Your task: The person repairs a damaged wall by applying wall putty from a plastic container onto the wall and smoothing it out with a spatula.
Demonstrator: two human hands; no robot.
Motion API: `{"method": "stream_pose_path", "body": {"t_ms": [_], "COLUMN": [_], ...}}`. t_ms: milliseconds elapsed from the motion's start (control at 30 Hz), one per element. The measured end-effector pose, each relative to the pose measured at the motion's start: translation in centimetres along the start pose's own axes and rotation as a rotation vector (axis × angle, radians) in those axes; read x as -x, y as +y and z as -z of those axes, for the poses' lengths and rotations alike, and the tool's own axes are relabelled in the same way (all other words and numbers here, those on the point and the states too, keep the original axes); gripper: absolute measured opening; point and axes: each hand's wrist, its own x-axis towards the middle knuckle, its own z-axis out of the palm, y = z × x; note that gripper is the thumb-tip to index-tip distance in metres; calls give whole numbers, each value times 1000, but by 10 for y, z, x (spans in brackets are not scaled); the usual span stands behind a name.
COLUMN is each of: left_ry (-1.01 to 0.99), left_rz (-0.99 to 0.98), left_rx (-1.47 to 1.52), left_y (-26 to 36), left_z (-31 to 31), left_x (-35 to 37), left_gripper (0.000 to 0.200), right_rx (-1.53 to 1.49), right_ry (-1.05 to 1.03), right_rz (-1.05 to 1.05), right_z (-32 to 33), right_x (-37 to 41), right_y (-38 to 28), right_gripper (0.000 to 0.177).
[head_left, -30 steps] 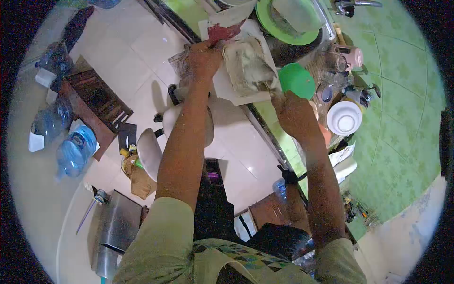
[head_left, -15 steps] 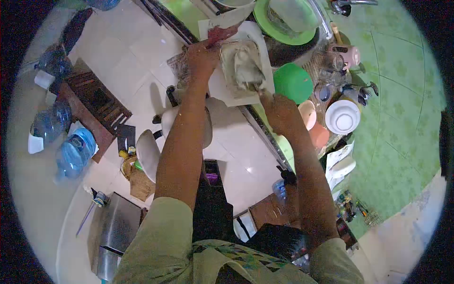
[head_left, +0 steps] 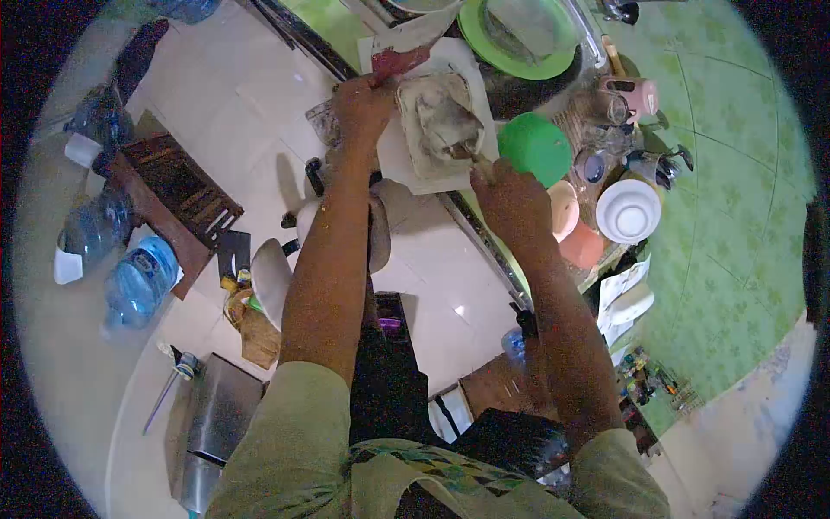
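My left hand (head_left: 363, 108) is closed on the red handle (head_left: 399, 62) of a wide-bladed cleaver (head_left: 424, 33), left of a pale rectangular tray (head_left: 415, 143). A whitish mass (head_left: 445, 121) lies in the tray. My right hand (head_left: 512, 201) is wrapped round the handle of a spoon-like utensil (head_left: 460, 150), whose head touches the mass near the tray's lower right side. A white board or sheet (head_left: 445, 184) lies under the tray. The green bowl (head_left: 536, 149) is just above and right of my right hand.
A green plate (head_left: 471, 26) holding a translucent item stands at the top. To the right are a pink mug (head_left: 641, 97), glasses, a white bowl (head_left: 628, 213) and an orange cup (head_left: 583, 246) on green tiles (head_left: 718, 190). Bottles and a brown rack (head_left: 177, 186) stand at the left.
The utensil's head has shifted slightly within the tray, and my right hand has turned a little. My left hand still holds the cleaver, slightly further left.
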Motion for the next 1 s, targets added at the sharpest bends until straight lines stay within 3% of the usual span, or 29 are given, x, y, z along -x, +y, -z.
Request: {"method": "stream_pose_path", "body": {"t_ms": [33,67,100,167,200,267,367,400,433,500,567,633,700,767,800,833,900,933,1000], "left_ry": [-20,-39,-40,5,5,-104,-65,3,4,-17,-32,-45,-46,-37,-111,-110,-43,28,-11], "left_rz": [-3,-2,5,-176,-176,99,107,4,6,4,-29,-171,-177,-182,-38,-43,-75,-184,-137], "left_rx": [28,54,50,-111,-111,187,197,-18,-20,-160,-49,-16,-18,-16,-66,-59,-155,-155,-167], "left_y": [2,-1,-10,-15,-13,-4,16,12,9,20,1,-7,-12,-17,-3,7,15,2,5], "left_z": [2,3,1,-1,-2,3,11,8,9,12,6,4,-1,-1,3,3,7,0,3], "left_x": [0,1,-2,-7,-6,0,8,7,7,9,1,-1,-6,-5,-1,5,12,8,8], "left_gripper": [29,29,29,29,29,28,26,25,25,25,24,25,27,30,30,30,28,27,26], "right_rx": [-75,83,78,-85,-85,34,-88,-20,-23,-70,-140,46,-28,-99,-95,-88,11,-52,-98], "right_ry": [2,72,66,51,51,44,-40,-16,-17,-32,-31,51,-29,-13,-62,-59,-177,-230,-168], "right_rz": [-109,99,101,-62,-63,102,-67,44,46,-154,-278,72,-15,5,36,34,-130,-197,-232], "right_z": [5,-15,-24,-38,-42,-46,19,20,25,38,-3,-39,-48,-18,-3,10,33,48,43], "right_x": [-4,-8,-7,-5,-3,2,7,10,7,1,-9,-17,-21,-9,-8,-7,-6,-6,-11], "right_y": [-3,4,2,-2,1,10,1,8,3,-4,3,3,5,13,15,18,17,14,8], "right_gripper": [23,28,28,31,31,32,33,35,35,34,34,34,35,35,37,37,40,42,37]}}
